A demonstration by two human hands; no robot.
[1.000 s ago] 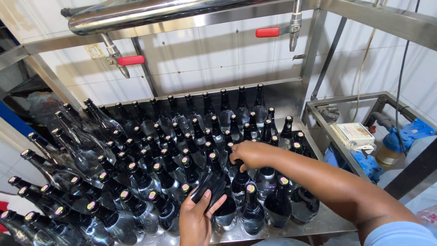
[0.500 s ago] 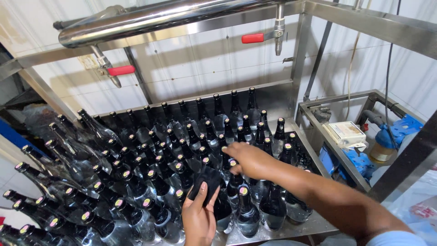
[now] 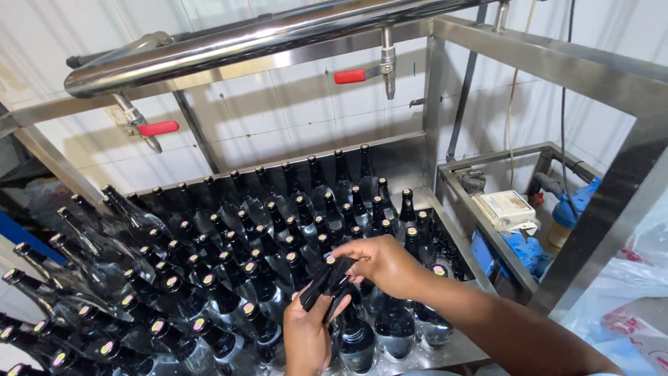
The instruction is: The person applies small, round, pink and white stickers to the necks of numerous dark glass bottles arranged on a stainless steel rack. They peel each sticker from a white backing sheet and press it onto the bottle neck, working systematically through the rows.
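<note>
Nearest the camera, at the bottom edge of the view, the left hand (image 3: 306, 338) is closed around a small bunch of black sleeve-like caps (image 3: 323, 287), gripping it from below with the ends fanning up and to the right. Just beyond, the right hand (image 3: 381, 263) reaches in from the right, its fingers (image 3: 348, 259) pinched narrow on the top end of that bunch, directly above the necks of the front-row dark bottles (image 3: 357, 341). Done well, this calls for peeling off 1 sleeve at a time with a light pinch, the left hand holding the rest steady, so none drop among the bottles packed neck to neck. Behind the hands the bottles fill the steel tray (image 3: 445, 354), many standing upright and those at the left leaning outward. Farther back, a steel pipe (image 3: 243, 45) runs across overhead with 2 red-handled valves (image 3: 158, 128), against a white tiled wall (image 3: 278, 111).
</note>
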